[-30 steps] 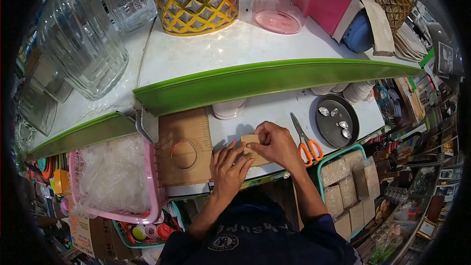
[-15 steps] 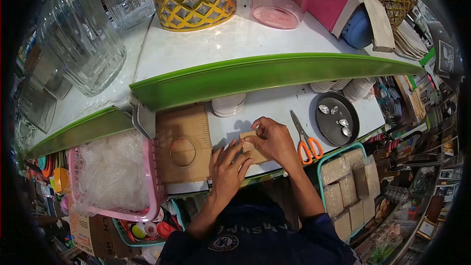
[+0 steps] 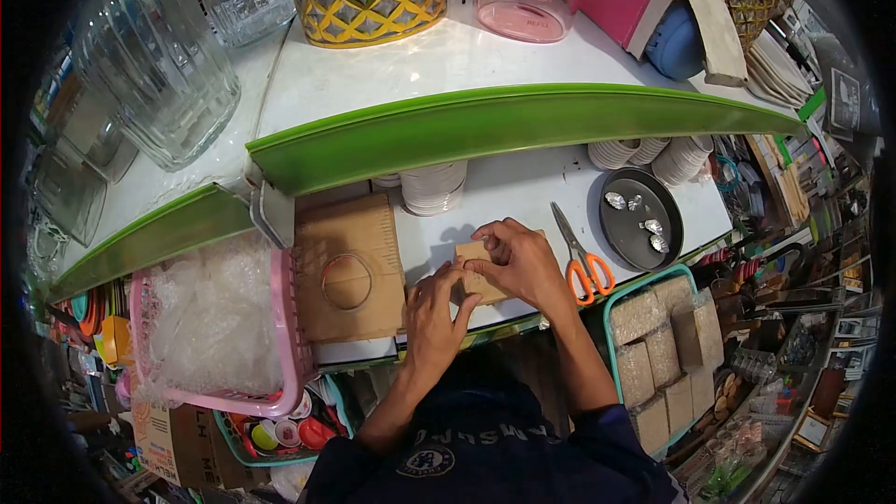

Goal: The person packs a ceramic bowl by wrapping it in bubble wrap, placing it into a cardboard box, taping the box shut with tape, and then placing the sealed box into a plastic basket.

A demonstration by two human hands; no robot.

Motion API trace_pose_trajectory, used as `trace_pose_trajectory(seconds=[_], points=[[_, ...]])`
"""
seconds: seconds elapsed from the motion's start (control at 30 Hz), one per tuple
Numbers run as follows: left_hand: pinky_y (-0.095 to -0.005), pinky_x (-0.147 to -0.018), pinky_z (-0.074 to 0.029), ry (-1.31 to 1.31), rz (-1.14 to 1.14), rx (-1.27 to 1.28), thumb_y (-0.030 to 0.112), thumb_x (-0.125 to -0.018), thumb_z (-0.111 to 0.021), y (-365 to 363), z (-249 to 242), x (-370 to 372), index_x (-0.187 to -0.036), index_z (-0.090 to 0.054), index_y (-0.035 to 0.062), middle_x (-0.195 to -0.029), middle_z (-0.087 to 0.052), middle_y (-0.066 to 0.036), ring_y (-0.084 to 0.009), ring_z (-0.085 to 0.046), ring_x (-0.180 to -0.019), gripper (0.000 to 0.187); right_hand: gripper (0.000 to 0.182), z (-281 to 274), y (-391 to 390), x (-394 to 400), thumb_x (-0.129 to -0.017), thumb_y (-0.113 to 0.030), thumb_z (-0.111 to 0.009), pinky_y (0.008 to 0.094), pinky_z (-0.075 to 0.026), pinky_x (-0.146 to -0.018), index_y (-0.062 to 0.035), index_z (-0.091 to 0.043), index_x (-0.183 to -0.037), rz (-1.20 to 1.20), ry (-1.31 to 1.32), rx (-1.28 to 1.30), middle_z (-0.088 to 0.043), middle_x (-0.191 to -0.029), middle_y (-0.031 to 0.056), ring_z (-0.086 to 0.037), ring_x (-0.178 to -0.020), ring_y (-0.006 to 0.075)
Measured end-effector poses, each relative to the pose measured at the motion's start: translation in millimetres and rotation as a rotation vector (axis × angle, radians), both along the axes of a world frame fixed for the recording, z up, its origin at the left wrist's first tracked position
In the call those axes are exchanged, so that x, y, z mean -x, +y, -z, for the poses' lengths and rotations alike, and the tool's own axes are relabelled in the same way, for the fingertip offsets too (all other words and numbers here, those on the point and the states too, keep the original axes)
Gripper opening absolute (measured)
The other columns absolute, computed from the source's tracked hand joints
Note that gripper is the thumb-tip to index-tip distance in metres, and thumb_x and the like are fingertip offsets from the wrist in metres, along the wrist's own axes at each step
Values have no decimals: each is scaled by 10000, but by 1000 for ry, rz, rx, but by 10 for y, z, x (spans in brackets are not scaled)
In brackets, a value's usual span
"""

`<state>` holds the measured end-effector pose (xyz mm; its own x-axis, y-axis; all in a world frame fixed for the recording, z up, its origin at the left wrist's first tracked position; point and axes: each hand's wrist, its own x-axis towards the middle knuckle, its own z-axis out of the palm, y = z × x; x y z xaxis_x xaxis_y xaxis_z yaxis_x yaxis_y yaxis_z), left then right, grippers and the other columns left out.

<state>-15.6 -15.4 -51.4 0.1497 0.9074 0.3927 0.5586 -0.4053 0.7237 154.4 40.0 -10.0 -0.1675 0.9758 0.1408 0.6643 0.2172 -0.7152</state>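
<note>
A small brown cardboard box (image 3: 478,298) lies on the white lower shelf, partly covered by my hands. At its left end is my left hand (image 3: 433,312), fingers against the side and thumb along the near edge. My right hand (image 3: 519,263) rests over the box with its thumb pressed on the top and the other fingers curled. Scissors (image 3: 582,261) with orange handles lie just right of that hand. To the left, a clear tape ring (image 3: 346,282) sits on a flat cardboard piece (image 3: 378,243).
A green shelf edge (image 3: 523,112) crosses above my hands. At the right are a dark round pan (image 3: 627,235) with several foil-like pieces and a teal basket (image 3: 609,325) of wrapped blocks. A pink basket (image 3: 297,355) of bubble wrap stands left, near stacked white dishes (image 3: 434,189).
My left hand has drawn back from across the box's top to its left end, its thumb now spread out. My right hand stays over the box. The view has shifted slightly.
</note>
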Motion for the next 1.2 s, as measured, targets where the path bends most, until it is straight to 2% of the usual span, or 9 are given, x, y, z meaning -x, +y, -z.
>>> trace_pose_trajectory(seconds=[0.17,0.37,0.47,0.6,0.67,0.83,0.97,1.03,1.2], points=[[-446,-990,-401,50,-2,-1,220,-900,-675,16,-21,10,-1266,-574,41,-1286,-597,-140,-345,-554,-1181,420,512,-120,-45,-124,-715,-287,-847,366,-516,-738,-139,-661,-1169,-203,8,88,-600,-960,104,-635,-834,266],[-457,-999,-396,148,49,-30,228,-899,-666,39,-53,23,-1303,-566,43,-1289,-583,-124,-346,-532,-1201,456,538,-104,-32,-163,-730,-275,-834,365,-507,-776,-143,-641,-1214,-203,114,164,-600,-979,104,-629,-875,276],[-457,-997,-397,131,55,-22,225,-890,-670,43,-64,22,-1311,-567,52,-1291,-576,-125,-351,-528,-1198,466,532,-72,-62,-88,-742,-272,-827,366,-509,-772,-144,-636,-1222,-132,37,93,-601,-979,98,-629,-874,272],[-459,-995,-398,198,76,-58,229,-876,-682,37,-45,35,-1311,-570,57,-1302,-561,-118,-347,-516,-1211,482,534,-68,-73,-134,-751,-281,-823,368,-510,-771,-145,-631,-1230,-185,31,102,-604,-996,92,-629,-880,273],[-464,-996,-395,243,85,-77,229,-870,-686,34,-55,40,-1314,-568,56,-1307,-554,-119,-347,-509,-1216,491,587,-69,-86,-156,-697,-257,-869,299,-458,-647,-118,-648,-1223,-276,109,22,-543,-902,46,-527,-709,158],[-510,-1019,-361,363,89,-83,244,-890,-654,28,-117,24,-1336,-545,45,-1358,-489,-141,-367,-463,-1256,501,564,-23,-83,-180,-729,-264,-850,291,-448,-665,-134,-646,-1239,-286,129,38,-541,-896,36,-523,-739,151],[-479,-1077,-325,379,97,-18,179,-899,-629,30,-157,3,-1365,-524,35,-1390,-451,-139,-367,-412,-1292,499,500,-54,-101,-169,-787,-247,-810,283,-443,-670,-137,-646,-1246,-264,144,83,-544,-896,33,-525,-741,147],[-523,-1065,-335,379,82,-75,218,-897,-641,40,-104,9,-1309,-562,54,-1374,-472,-138,-363,-450,-1280,451,484,-86,-107,-165,-801,-260,-794,295,-466,-687,-147,-642,-1247,-260,135,98,-560,-924,40,-549,-752,160],[-527,-1074,-333,234,83,-80,218,-891,-657,-4,59,42,-1230,-623,71,-1370,-496,-139,-349,-447,-1302,372,449,-68,-110,-157,-831,-271,-766,303,-484,-690,-162,-645,-1249,-256,176,134,-574,-945,39,-574,-755,158]])
